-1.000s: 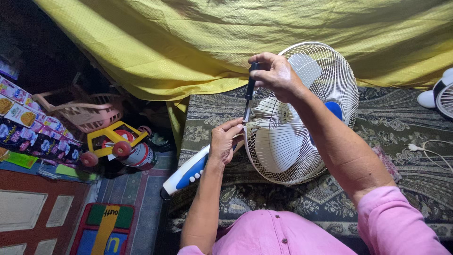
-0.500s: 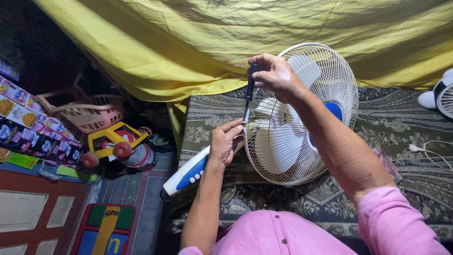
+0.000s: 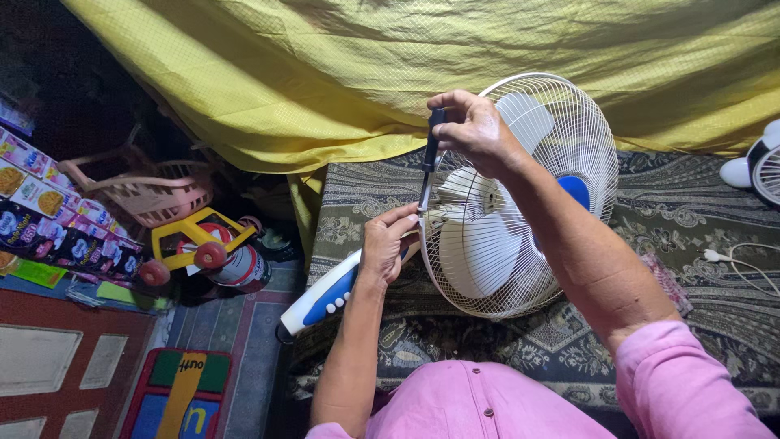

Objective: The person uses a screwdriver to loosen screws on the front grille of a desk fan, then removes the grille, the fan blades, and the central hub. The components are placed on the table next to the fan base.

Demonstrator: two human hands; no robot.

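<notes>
A white electric fan (image 3: pixel 487 252) with a round wire guard and a blue hub lies on its side on a patterned cloth. Its white and blue stand (image 3: pixel 321 299) sticks out to the left over the edge. My right hand (image 3: pixel 475 130) grips the black handle of a screwdriver (image 3: pixel 428 158) held upright, its tip down at the guard's left rim. My left hand (image 3: pixel 386 244) pinches the guard rim right at the screwdriver's tip. Both arms wear pink sleeves.
A yellow sheet (image 3: pixel 390 73) hangs behind the fan. On the floor at the left stand a pink basket (image 3: pixel 146 191), a yellow toy vehicle (image 3: pixel 199 244), a row of colourful packets (image 3: pixel 57 228) and a play mat (image 3: pixel 179 394). A second fan (image 3: pixel 760 162) and a white cable (image 3: pixel 739 256) lie at the right.
</notes>
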